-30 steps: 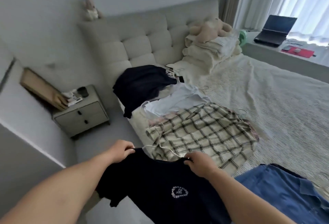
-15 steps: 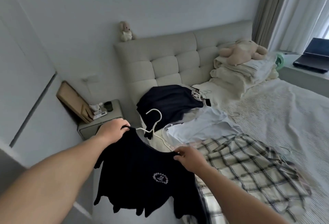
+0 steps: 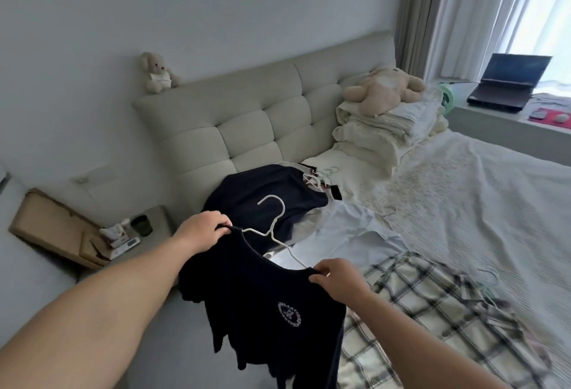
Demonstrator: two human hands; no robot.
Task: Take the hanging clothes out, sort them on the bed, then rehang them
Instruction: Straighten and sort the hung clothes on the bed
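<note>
A dark navy T-shirt (image 3: 262,305) with a round white logo hangs on a white hanger (image 3: 275,225) in the air beside the bed. My left hand (image 3: 200,229) grips its left shoulder and my right hand (image 3: 338,280) pinches its right shoulder. On the bed (image 3: 479,203) behind it lie another dark garment (image 3: 272,197), a pale blue-white shirt (image 3: 346,234) and a cream plaid shirt (image 3: 432,311), with thin hangers among them.
A padded headboard (image 3: 262,117) carries a small teddy (image 3: 157,72). Folded bedding with a plush toy (image 3: 383,89) sits at the bed's head. A nightstand (image 3: 139,228) with small items stands at left. A laptop (image 3: 506,83) sits on the window ledge.
Both hands lifted the navy T-shirt up off the bed's edge, so the white hanger hook shows above its collar. My view rose and turned left toward the headboard.
</note>
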